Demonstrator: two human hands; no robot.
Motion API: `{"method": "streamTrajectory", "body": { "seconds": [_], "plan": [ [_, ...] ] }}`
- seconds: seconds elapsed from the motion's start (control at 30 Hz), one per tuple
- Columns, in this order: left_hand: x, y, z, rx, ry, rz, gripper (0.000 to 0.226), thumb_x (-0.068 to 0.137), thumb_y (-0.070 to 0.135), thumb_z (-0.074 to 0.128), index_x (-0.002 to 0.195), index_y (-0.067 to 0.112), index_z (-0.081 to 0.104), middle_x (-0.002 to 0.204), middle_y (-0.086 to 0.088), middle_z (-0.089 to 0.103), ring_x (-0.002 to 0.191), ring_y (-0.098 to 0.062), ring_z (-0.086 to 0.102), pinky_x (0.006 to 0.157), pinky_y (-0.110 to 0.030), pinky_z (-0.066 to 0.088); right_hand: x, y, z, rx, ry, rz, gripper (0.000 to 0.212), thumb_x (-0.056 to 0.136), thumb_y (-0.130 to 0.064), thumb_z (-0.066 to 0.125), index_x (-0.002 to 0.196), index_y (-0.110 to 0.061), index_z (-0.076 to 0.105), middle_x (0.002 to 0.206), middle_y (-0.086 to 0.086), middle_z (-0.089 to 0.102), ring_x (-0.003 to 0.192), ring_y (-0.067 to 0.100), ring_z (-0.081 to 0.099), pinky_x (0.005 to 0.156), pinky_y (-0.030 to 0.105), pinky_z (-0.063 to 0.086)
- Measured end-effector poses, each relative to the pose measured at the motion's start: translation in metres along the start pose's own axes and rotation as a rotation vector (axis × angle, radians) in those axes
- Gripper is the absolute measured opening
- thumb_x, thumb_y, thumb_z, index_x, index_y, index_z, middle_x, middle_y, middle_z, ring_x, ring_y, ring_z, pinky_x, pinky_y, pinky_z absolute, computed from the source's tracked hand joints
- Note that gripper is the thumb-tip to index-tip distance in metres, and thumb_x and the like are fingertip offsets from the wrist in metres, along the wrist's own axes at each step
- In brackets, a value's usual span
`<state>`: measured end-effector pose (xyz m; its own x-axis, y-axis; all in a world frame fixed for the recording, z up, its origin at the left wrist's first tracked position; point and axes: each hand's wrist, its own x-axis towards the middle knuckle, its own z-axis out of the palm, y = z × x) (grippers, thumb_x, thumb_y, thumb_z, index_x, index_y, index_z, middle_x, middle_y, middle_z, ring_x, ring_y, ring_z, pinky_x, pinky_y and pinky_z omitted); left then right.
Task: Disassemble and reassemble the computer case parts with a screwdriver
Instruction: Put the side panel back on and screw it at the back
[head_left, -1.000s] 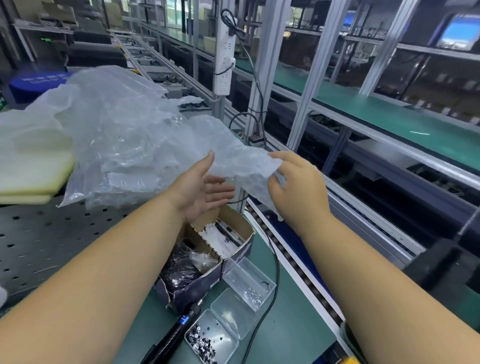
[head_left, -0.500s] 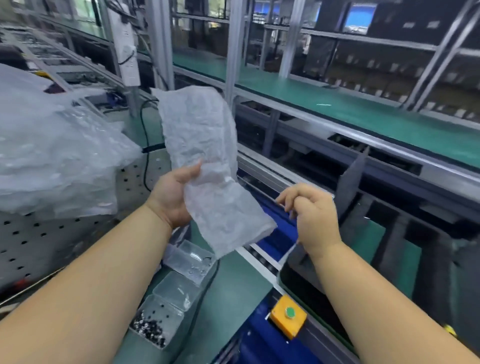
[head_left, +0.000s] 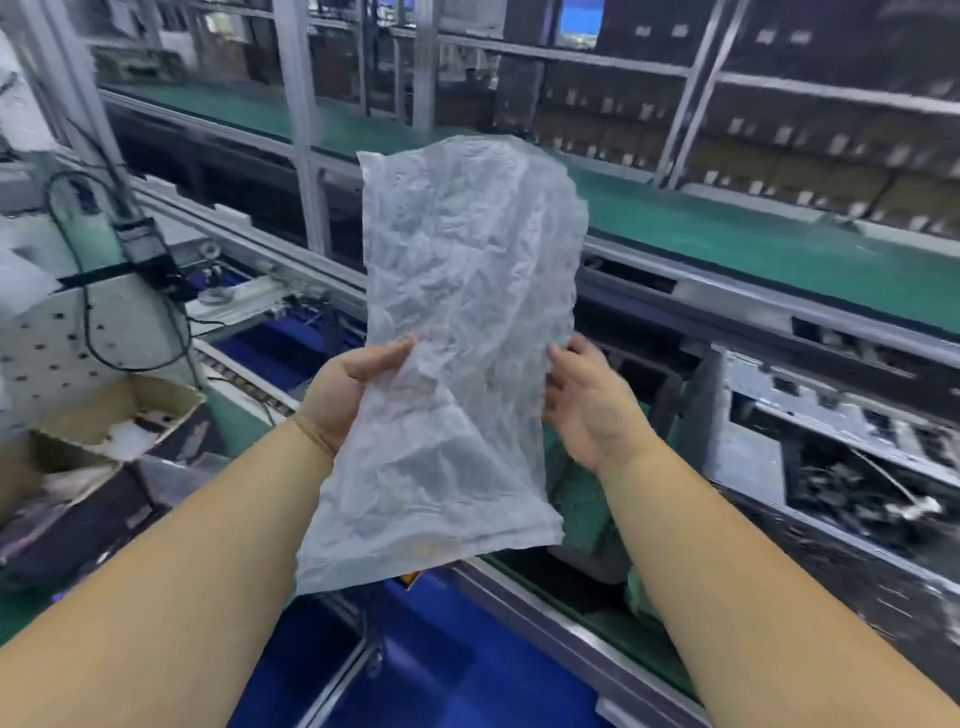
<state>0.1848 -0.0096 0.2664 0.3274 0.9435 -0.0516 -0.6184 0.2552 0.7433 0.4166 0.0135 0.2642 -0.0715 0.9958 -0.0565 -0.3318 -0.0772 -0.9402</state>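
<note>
I hold a crumpled, translucent white plastic bag (head_left: 467, 322) upright in front of me. My left hand (head_left: 348, 395) grips its left edge, thumb over the front. My right hand (head_left: 587, 400) is at its right edge, fingertips touching or pinching the film; the bag hides them. At the right an opened grey metal computer case (head_left: 810, 431) lies on the line, with dark cables inside. No screwdriver is in view.
An open cardboard box (head_left: 119, 415) sits at the left by a perforated grey panel (head_left: 47, 343) with a hanging black cable. A blue conveyor bed (head_left: 431, 654) runs below my arms. Aluminium posts and a green-topped line (head_left: 727, 234) stand behind.
My view has swung right, off the large plastic sheet and the screw trays. My right hand rose from beside the case to the bag's right edge. The bag is now held centred.
</note>
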Motion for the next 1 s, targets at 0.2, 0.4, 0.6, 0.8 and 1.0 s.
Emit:
{"method": "streamTrajectory", "body": {
  "seconds": [0.2, 0.4, 0.6, 0.8, 1.0],
  "plan": [
    [0.028, -0.050, 0.049, 0.089, 0.057, 0.019, 0.037, 0.093, 0.017, 0.052, 0.125, 0.001, 0.061, 0.124, -0.020, 0.063, 0.106, -0.035, 0.066, 0.093, -0.048, 0.054, -0.042, -0.050, -0.108, -0.128, 0.168, -0.277, 0.094, 0.090, 0.000, 0.065, 0.154, -0.046, 0.015, 0.115, 0.009, 0.072, 0.108, 0.024, 0.070, 0.083, 0.038, 0.058],
    [0.064, -0.100, 0.098, 0.290, 0.177, 0.202, 0.032, 0.096, 0.015, 0.060, 0.128, 0.018, 0.057, 0.105, -0.001, 0.074, 0.092, -0.018, 0.072, 0.070, -0.034, 0.059, -0.092, -0.083, -0.199, -0.355, 0.161, -0.369, 0.077, 0.096, 0.001, 0.058, 0.145, -0.054, 0.036, 0.155, -0.009, 0.041, 0.138, 0.012, 0.046, 0.110, 0.043, 0.044],
    [0.075, -0.134, 0.141, 0.525, 0.199, 0.297, 0.043, 0.093, 0.019, 0.061, 0.127, 0.046, 0.056, 0.110, -0.010, 0.071, 0.100, -0.024, 0.069, 0.088, -0.048, 0.056, -0.132, -0.105, -0.260, -0.817, 0.237, -0.290, 0.067, 0.088, -0.018, 0.075, 0.140, -0.050, 0.049, 0.152, -0.021, 0.041, 0.141, 0.004, 0.036, 0.111, 0.025, 0.039],
    [0.083, -0.147, 0.164, 0.740, 0.065, 0.330, 0.035, 0.100, 0.016, 0.054, 0.128, 0.036, 0.062, 0.109, -0.017, 0.069, 0.104, -0.026, 0.068, 0.100, -0.052, 0.049, -0.156, -0.118, -0.281, -1.140, 0.385, -0.378, 0.059, 0.079, -0.025, 0.084, 0.120, -0.052, 0.051, 0.109, -0.012, 0.060, 0.082, -0.019, 0.051, 0.067, 0.002, 0.044],
    [0.104, -0.151, 0.188, 1.157, 0.087, 0.450, 0.035, 0.099, 0.025, 0.049, 0.125, 0.047, 0.059, 0.099, 0.013, 0.066, 0.088, -0.012, 0.064, 0.074, -0.019, 0.053, -0.163, -0.144, -0.285, -1.242, 0.532, -0.514, 0.032, 0.078, -0.030, 0.084, 0.096, -0.033, 0.059, 0.122, -0.010, 0.047, 0.109, 0.005, 0.046, 0.095, 0.020, 0.036]
  ]
}}
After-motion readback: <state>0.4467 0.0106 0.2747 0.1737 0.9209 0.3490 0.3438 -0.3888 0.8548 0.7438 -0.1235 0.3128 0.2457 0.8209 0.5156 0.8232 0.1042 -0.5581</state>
